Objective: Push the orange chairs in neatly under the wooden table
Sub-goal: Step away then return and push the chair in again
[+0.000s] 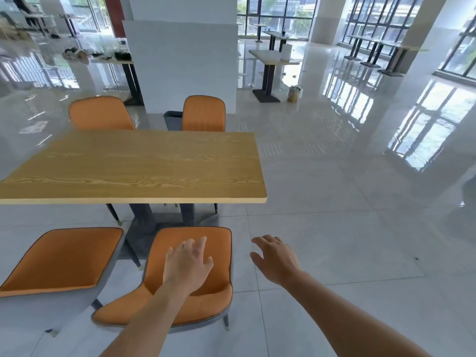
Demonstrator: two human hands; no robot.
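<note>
Fingers spread and empty, the left hand (pixel 188 264) and right hand (pixel 275 258) hover at the nearest orange chair (pixel 222 266), standing clear of the wooden table (pixel 128 163); rigid-framed, it probably slides easily when pushed by its backrest.

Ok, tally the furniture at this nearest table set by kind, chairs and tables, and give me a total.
Orange chairs: 4 (two near side, two far side)
Wooden table: 1
Total: 5
</note>
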